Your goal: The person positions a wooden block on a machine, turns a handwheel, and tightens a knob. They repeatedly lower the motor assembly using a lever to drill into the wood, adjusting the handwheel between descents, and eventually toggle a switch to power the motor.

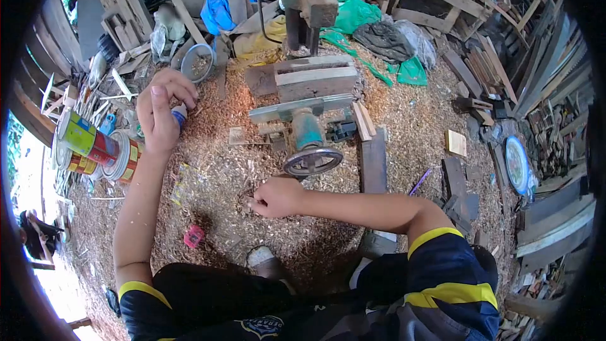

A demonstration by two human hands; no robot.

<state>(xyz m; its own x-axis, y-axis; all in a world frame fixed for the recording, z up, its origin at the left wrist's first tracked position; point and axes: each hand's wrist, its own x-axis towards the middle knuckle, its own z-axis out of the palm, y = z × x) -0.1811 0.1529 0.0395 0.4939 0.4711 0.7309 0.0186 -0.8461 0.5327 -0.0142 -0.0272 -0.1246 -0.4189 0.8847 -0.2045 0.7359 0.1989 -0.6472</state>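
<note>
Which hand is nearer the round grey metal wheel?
Right. The right hand is below-left of the round grey metal wheel; the left hand, holding a small blue-and-white object, is farther up-left.

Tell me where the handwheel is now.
Head view, centre: the handwheel is at the near end of the green machine, just above the right hand.

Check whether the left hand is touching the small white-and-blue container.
Touching. The head view shows the left hand raised above the sawdust, its fingers curled round the small white-and-blue container, whose end sticks out beside the palm.
</note>
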